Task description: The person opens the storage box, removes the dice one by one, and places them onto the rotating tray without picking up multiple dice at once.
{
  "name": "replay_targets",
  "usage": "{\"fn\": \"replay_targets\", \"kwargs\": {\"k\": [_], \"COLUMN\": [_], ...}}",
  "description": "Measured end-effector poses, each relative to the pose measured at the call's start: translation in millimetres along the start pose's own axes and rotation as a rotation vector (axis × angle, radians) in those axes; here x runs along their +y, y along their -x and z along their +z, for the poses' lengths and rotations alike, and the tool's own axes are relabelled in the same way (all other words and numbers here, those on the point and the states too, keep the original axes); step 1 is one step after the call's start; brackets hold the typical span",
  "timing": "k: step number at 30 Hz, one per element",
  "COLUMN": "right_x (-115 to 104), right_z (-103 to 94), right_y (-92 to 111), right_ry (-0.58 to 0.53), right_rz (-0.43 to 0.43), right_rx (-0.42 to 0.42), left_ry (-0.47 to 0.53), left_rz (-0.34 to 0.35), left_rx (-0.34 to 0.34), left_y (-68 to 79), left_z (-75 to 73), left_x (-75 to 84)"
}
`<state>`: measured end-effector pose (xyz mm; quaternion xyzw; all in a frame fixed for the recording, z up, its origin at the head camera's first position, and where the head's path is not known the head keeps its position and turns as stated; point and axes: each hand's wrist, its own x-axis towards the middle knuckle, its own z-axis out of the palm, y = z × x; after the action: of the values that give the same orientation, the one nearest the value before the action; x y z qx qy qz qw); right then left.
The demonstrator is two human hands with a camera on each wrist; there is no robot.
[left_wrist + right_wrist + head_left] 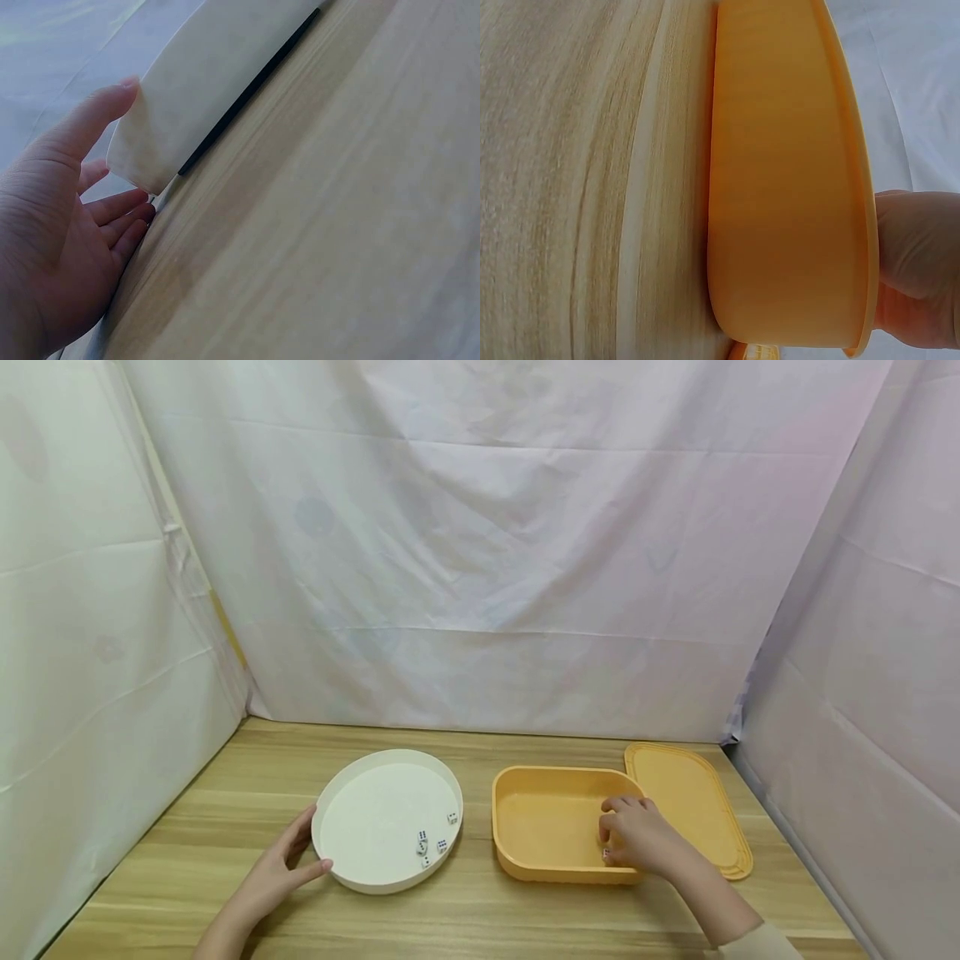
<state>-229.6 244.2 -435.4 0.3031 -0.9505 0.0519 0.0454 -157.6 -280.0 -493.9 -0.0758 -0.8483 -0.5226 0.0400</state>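
Note:
A round white tray [382,806] with a low rim lies on the table, with several white dice [442,846] grouped at its right side. My left hand [276,870] rests against the tray's left edge, thumb near the rim and relaxed fingers along the side wall. To the right stands a yellow rectangular box [540,827] without its lid. My right hand [641,835] reaches over the box's right end, fingers bent down inside, pinching a small die [607,855] at the fingertips. In the right wrist view the box wall [787,187] hides those fingertips.
A flat yellow lid [693,810] lies right of the box, partly behind it. The wood-grain table [262,760] ends at a white cloth [480,568] hung at the back, with more cloth at both sides.

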Motion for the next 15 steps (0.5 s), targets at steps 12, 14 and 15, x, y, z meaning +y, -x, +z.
{"fn": "replay_targets", "kwargs": {"k": [12, 14, 15], "right_x": [-0.4, -0.2, -0.1], "right_z": [1.0, 1.7, 1.9], "right_y": [-3.3, -3.2, -3.2], "right_ry": [-0.004, -0.007, -0.007], "right_rz": [-0.014, -0.017, -0.018], "right_rx": [-0.008, -0.008, -0.006], "left_ry": [0.011, 0.012, 0.011], "left_rz": [-0.006, -0.009, -0.009], "left_rx": [-0.005, -0.005, -0.004], "left_y": [0.6, 0.4, 0.1], "left_z": [-0.3, -0.1, 0.0], "left_x": [2.7, 2.1, 1.7]}}
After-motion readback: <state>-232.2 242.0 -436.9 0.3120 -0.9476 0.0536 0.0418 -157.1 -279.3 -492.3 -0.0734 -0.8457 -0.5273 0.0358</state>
